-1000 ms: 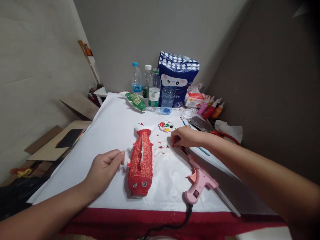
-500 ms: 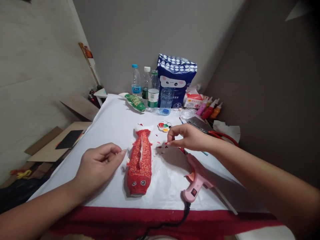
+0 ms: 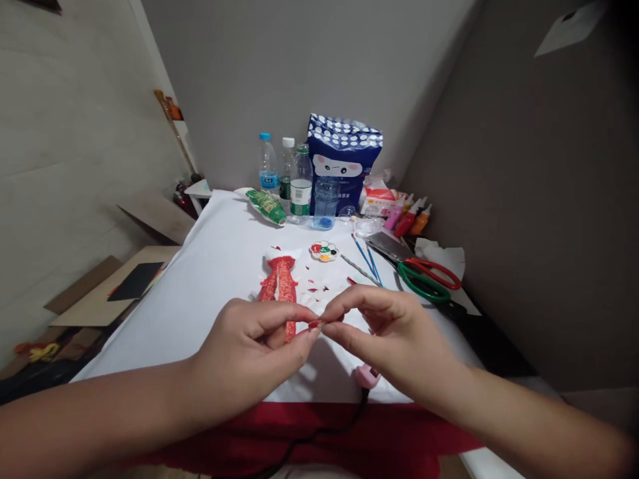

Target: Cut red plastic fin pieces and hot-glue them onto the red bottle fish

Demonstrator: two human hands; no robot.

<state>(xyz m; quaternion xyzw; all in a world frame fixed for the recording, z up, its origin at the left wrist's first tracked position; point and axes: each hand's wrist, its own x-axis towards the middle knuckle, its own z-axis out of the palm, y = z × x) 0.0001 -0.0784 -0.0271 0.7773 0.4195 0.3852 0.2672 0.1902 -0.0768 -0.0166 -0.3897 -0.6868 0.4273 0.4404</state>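
Observation:
Between the fingertips of both hands is a small red scrap. My left hand pinches it from the left, and my right hand meets it from the right, thumb and forefinger together. Behind my left hand lies a red fish-shaped craft with a white tail end; its head is hidden by that hand. Several tiny red scraps are scattered on the white cloth beyond my fingers. Under my right hand only the pink handle end of a glue gun shows.
A paint palette, brushes and large green-and-red-handled scissors lie on the white cloth. Bottles, a green fish craft, a blue bag and paint tubes stand or lie at the back. A black cord crosses the front edge.
My hands have come together from either side of the red fish craft, the right one bringing a small red scrap. They now cover the fish's head and most of the glue gun.

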